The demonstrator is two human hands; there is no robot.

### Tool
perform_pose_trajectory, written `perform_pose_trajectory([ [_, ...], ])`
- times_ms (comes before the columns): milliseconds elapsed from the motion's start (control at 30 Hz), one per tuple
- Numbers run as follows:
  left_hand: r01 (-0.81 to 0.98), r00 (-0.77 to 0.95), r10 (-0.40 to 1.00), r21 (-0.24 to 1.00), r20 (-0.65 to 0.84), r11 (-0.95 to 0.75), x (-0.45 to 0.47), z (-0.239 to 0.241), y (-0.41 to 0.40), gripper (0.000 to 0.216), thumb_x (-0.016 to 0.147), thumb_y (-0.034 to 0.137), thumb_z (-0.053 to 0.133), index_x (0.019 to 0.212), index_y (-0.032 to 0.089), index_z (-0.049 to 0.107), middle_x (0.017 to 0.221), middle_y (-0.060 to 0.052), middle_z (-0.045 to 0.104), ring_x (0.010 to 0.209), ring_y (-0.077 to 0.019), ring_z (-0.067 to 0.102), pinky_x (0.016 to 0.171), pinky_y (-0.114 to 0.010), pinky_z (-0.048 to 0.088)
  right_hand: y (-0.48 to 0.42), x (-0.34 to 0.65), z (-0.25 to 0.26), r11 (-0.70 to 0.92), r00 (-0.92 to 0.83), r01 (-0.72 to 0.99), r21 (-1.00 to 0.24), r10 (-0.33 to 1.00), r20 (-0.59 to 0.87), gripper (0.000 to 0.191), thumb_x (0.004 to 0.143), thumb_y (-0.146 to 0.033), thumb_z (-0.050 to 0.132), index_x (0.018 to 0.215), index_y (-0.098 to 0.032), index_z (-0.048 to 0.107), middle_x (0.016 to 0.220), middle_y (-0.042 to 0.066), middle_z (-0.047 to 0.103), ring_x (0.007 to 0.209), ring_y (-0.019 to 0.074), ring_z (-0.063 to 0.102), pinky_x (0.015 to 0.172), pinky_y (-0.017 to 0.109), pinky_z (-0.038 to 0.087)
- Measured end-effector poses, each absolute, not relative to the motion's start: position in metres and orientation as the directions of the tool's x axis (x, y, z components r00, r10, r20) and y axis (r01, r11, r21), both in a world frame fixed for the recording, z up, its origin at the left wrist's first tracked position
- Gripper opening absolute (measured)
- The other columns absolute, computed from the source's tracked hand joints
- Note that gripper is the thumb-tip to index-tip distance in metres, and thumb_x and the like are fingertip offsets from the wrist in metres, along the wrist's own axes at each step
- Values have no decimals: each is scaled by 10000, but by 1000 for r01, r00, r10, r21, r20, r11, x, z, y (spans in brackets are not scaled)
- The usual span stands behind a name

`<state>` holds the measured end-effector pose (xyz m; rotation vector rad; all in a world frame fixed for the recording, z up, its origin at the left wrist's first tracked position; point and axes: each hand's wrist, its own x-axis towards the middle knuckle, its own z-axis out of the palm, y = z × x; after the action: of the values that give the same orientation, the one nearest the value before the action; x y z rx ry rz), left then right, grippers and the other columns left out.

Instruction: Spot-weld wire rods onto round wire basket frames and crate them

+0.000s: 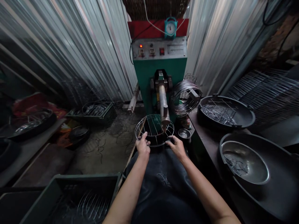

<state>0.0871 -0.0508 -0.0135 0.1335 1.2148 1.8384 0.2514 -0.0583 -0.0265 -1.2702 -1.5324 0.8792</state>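
Observation:
A round wire basket frame [151, 123] sits under the metal arm [163, 104] of a green welding machine [160, 67]. My left hand [143, 144] grips the frame's near left rim with curled fingers. The near right rim is held by my right hand [176, 146], fingers closed on the wire. Both forearms reach forward over my dark lap. The arm's tip rests just above the frame's right side.
A coil of wire rings [185, 96] hangs right of the machine. Black basins [247, 116] with wire pieces and a steel bowl [245, 161] stand on the right bench. A small steel cup [184, 133] sits nearby. Green crates [58, 183] lie lower left, corrugated walls behind.

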Motion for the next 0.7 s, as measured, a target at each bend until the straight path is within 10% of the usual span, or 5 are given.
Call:
perform_pose_trajectory([
  [433, -606, -653, 676, 771, -343, -194, 97, -15, -56, 556, 490, 294, 787, 733, 214, 294, 572, 121, 308, 404, -9, 224, 382, -166, 192, -58, 248, -26, 171, -9, 267, -948, 985, 175, 244, 692, -347, 617, 860, -171, 638, 776, 23, 657, 739, 179, 597, 694, 289, 453],
  [700, -668, -443, 752, 739, -488, 86, 57, -42, -83, 427, 728, 600, 509, 844, 191, 473, 688, 33, 475, 523, -96, 505, 497, -238, 411, -106, 280, -62, 134, -171, 492, -860, 984, 56, 221, 723, -232, 603, 939, -199, 636, 842, 33, 669, 780, 172, 609, 733, 289, 462],
])
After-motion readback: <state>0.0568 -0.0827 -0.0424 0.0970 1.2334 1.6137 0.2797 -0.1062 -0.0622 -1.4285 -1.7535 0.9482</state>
